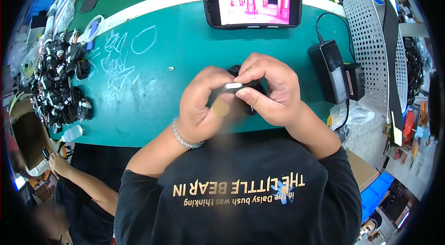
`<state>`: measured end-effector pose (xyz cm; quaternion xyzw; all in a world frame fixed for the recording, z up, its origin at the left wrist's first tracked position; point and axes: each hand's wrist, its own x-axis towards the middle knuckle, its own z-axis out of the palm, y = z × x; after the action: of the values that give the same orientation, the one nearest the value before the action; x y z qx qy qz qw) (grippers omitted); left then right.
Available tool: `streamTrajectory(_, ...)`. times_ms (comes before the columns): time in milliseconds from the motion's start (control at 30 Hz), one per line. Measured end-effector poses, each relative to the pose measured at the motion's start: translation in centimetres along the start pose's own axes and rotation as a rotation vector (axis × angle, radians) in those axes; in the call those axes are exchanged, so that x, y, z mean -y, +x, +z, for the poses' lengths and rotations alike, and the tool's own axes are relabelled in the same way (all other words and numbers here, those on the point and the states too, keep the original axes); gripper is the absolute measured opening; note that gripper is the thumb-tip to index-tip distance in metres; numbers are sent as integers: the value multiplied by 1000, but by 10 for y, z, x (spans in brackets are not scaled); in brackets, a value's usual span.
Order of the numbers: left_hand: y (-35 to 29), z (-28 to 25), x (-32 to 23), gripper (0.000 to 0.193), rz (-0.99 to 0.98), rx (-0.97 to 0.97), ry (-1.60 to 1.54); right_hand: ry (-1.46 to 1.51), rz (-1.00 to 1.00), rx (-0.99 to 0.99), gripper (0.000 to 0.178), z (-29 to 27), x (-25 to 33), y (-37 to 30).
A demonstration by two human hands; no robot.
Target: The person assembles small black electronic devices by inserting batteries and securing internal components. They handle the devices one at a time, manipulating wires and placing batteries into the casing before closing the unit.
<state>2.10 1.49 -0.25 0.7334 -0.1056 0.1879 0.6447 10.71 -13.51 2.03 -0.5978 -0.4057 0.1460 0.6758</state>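
Both my hands meet over the near middle of the green table. Between them is a small black part with a pale silver-white piece [233, 86] at its top. My left hand [204, 97] curls around its left side, thumb and fingers closed. My right hand [273, 88] pinches it from the right, with thumb and forefinger tips just beside the white piece. More black material [259, 88] shows behind and under the right fingers; its shape is mostly hidden. I cannot make out the part's exact kind.
A phone [252, 27] showing a pink scene stands at the back. Bundled black cable coils [58, 78] pile up at left, near a small bottle [72, 133]. To the right are a black power adapter [328, 71] and a white perforated basket [368, 46]. Another person's hand [59, 165] is at lower left.
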Motion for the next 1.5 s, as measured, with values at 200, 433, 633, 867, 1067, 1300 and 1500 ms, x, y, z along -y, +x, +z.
streamTrajectory(200,-1,2,-2,12,-119,-108,-125,-139,3,45,15,-4,1,6)
streamTrajectory(433,-1,1,0,11,3,-10,-5,-1285,-100,-95,79,-36,12,53)
streamTrajectory(633,0,-3,-9,9,23,-4,16,-1699,-53,244,96,-63,-14,87)
streamTrajectory(867,-4,-1,-13,9,41,-4,8,-1660,-81,254,97,-75,-24,109)
streamTrajectory(1067,-5,-2,-15,9,43,27,28,-1718,-154,222,95,-78,-31,117)
streamTrajectory(1300,-5,2,-10,11,33,-49,22,-1748,-125,315,96,-84,-38,129)
streamTrajectory(1500,-7,4,-3,13,-32,-35,2,-1717,-120,313,91,-83,-35,128)
